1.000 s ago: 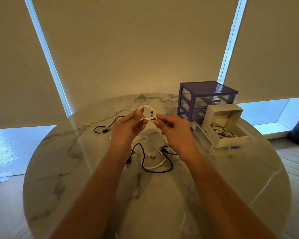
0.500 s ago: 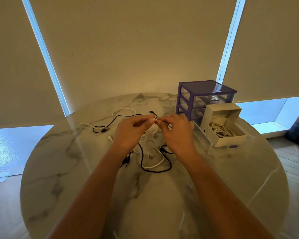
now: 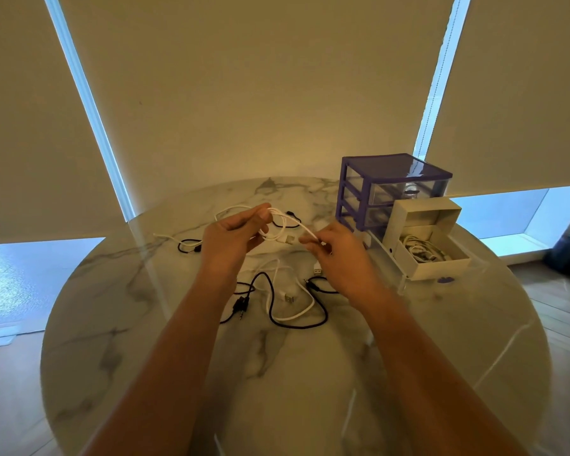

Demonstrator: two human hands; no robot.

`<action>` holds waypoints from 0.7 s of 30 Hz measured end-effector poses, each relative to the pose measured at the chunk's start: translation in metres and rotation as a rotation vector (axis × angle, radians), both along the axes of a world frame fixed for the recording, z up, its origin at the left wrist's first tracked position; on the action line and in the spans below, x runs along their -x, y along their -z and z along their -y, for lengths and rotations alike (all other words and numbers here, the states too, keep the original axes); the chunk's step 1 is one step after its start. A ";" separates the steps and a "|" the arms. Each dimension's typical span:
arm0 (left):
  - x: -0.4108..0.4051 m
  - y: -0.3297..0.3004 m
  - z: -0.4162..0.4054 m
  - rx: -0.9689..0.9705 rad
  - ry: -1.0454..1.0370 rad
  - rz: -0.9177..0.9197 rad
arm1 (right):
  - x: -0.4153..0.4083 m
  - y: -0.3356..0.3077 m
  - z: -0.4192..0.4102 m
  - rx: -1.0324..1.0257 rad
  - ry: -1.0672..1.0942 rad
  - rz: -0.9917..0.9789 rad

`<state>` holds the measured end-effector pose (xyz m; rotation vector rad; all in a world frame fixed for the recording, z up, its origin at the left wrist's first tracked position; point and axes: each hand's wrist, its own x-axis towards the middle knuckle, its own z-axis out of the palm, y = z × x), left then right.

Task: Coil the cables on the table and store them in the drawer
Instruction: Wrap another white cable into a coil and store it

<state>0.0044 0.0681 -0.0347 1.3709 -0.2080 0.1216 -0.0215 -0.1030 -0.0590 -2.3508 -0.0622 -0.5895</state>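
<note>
Above the tabletop [image 3: 178, 373], the left hand [image 3: 231, 235] pinches the coiled white cable [image 3: 285, 225] in its grip; the right hand [image 3: 339, 255] pinches the cable's free strand just beside it.

The right hand [image 3: 334, 250] hides where it pinches the white cable [image 3: 288, 222].

The desk [image 3: 277, 373] is glossy grey-veined marble. On it, the drawer unit [image 3: 392, 189] is clear plastic in a purple frame. Before that, a matt cardboard box [image 3: 431, 264]. The white cable [image 3: 290, 222] looks smooth.
</note>
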 end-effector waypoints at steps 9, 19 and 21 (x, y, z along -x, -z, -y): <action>0.003 0.000 0.002 -0.024 0.137 -0.057 | 0.001 -0.007 0.007 -0.602 0.097 0.035; 0.011 0.005 0.019 -0.097 0.131 0.035 | 0.010 -0.013 -0.002 -1.004 -0.130 -0.212; 0.010 0.007 0.020 -0.106 0.097 0.043 | 0.011 -0.014 -0.004 -0.947 -0.088 -0.234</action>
